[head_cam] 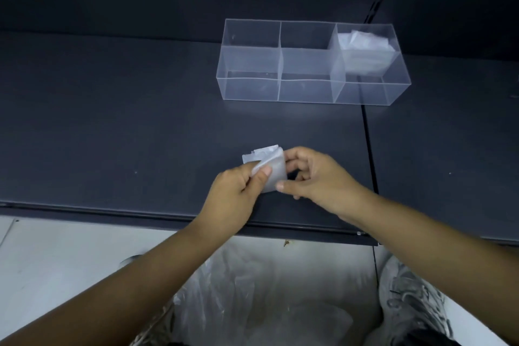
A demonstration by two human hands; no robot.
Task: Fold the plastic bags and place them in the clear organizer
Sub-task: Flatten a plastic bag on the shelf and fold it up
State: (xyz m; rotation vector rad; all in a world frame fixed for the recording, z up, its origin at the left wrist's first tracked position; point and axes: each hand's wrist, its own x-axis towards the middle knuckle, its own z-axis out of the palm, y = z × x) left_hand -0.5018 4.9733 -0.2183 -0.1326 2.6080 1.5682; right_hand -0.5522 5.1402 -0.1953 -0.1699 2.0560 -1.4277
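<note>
Folded plastic bag (269,168) at frame centre, pinched between left hand (238,191) and right hand (311,177), above dark surface (140,135).

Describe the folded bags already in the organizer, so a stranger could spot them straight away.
On the dark shelf stands a clear divided organizer. In its right-end section lies a whitish bundle of folded plastic bags; the other sections show nothing inside.

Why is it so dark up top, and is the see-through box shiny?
In the head view, the back is dim; yes, the clear organizer catches pale glare on its walls, with a faint sheen on the dark shelf just before it.
</note>
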